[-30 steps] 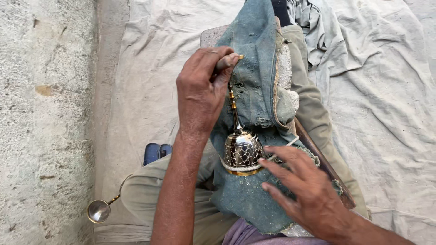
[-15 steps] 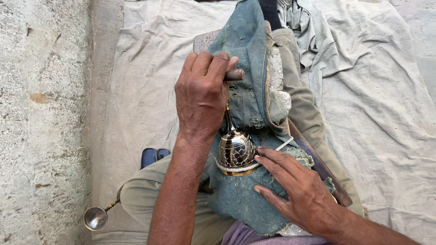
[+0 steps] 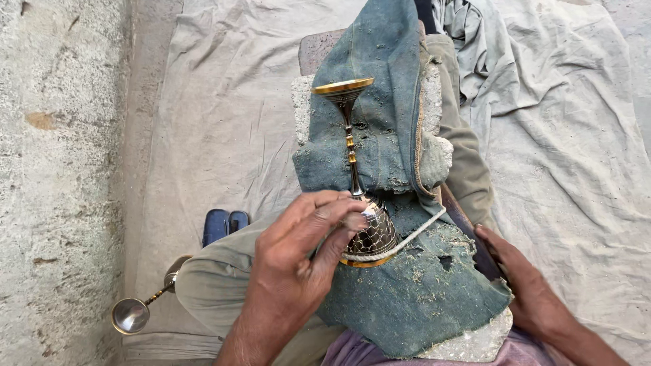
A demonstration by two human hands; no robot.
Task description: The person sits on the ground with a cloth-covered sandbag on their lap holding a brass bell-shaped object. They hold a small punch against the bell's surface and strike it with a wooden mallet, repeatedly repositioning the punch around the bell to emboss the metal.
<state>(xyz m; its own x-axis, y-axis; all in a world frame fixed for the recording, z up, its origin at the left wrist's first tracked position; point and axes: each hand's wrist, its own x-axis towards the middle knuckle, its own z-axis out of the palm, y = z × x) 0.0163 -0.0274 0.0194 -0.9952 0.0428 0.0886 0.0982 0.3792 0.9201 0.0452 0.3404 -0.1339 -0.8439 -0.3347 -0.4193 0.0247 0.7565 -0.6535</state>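
Two goblets are seen: a brass goblet (image 3: 358, 203) is laid on the worn denim cloth (image 3: 400, 271), its empty cup touched by the loosely curled fingers of the left hand (image 3: 298, 264); the right hand (image 3: 522, 285) is closed around a dark tool (image 3: 468, 230). A second goblet (image 3: 139, 308) is lying empty beside the knee.

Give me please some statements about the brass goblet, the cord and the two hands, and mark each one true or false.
1. The brass goblet lies on worn blue-green cloth. True.
2. The left hand touches the goblet's patterned cup. True.
3. A white cord is wrapped around the goblet's thin stem. False: it runs around the rim of the cup.
4. The right hand grips the goblet's flat foot. False: it rests at the cloth's right edge, away from the goblet.
5. A second metal goblet lies by the left knee. True.
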